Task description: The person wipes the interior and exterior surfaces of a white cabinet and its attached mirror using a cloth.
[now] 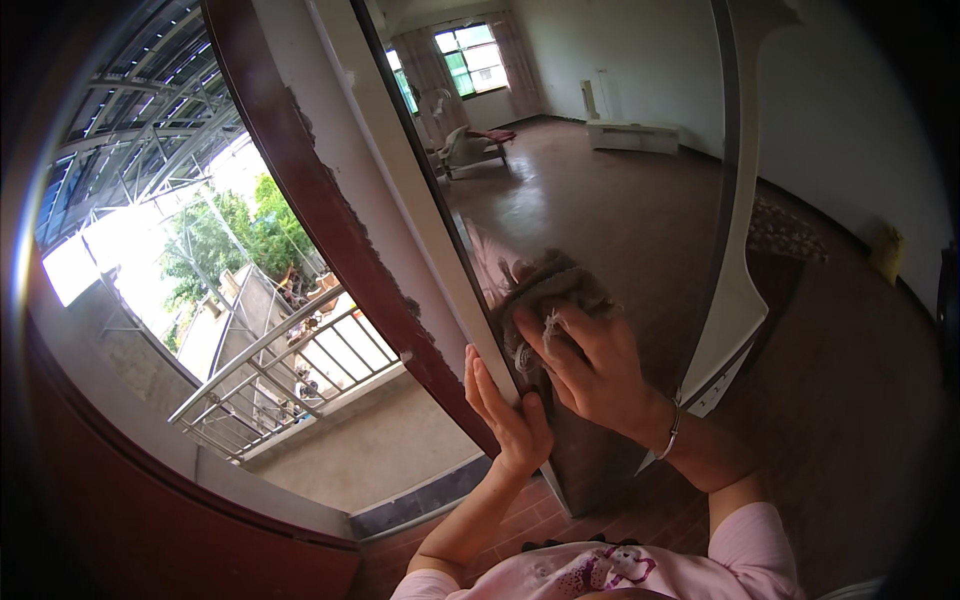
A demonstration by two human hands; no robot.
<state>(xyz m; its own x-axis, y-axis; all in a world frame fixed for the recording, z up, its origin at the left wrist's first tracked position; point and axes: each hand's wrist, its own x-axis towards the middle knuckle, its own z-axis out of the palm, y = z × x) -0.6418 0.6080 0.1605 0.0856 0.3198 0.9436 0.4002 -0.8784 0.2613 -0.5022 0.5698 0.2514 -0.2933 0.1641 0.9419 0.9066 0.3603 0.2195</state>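
Note:
In front of me stands a tall mirror [622,217] with a pale frame [420,202], tilted in my view. My left hand [517,435] grips the lower left edge of that frame, fingers on the outer side and thumb toward the glass. My right hand [600,367] presses a frayed grey-brown cloth [551,289] against the lower left part of the glass. Loose threads hang from the cloth between my fingers. The palm hides part of the cloth, and its reflection shows just above it. A bracelet [673,431] circles my right wrist.
Left of the mirror, a red-brown door frame [300,172] with chipped edges borders an opening onto a metal railing [292,375]. A yellow bag [888,253] and a patterned mat [786,229] lie to the right. The mirror reflects a window, curtains and a low white cabinet.

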